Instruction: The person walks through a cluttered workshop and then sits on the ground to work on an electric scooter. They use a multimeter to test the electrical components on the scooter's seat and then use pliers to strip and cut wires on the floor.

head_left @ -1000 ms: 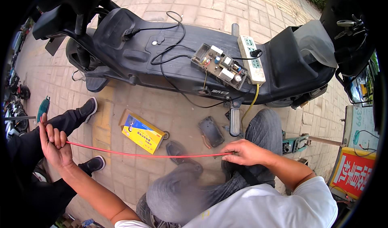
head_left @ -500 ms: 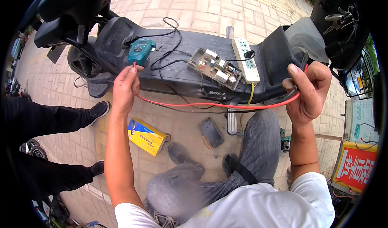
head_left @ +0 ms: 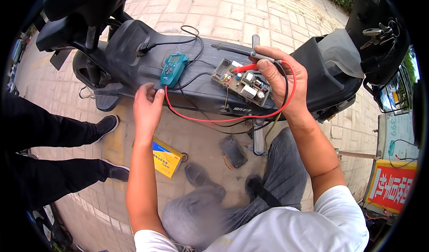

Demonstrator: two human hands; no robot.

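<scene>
My right hand (head_left: 283, 75) is closed on a pair of multimeter test probes, a black probe (head_left: 232, 49) and a red probe (head_left: 245, 68). Both point left over an exposed circuit board in an open case (head_left: 249, 91), and whether the red tip touches it I cannot tell. The teal multimeter (head_left: 174, 70) lies on the scooter's black footboard (head_left: 134, 55), left of the board. Just below the meter, my left hand (head_left: 147, 107) is open, thumb and fingers apart, holding nothing. A red test lead (head_left: 214, 120) and a black one sag between meter and probes.
Below the scooter, a yellow-and-blue box (head_left: 166, 160) and a dark flat case (head_left: 233, 151) lie on the paving. Another person's legs (head_left: 58, 129) stand at the left. Keys (head_left: 374, 33) hang at the upper right, and a red-and-yellow sign (head_left: 391, 185) stands at the right.
My right hand has moved left from the scooter's right end to above the circuit board with the probes. The multimeter has shifted right and turned; my left hand has let go of its red lead.
</scene>
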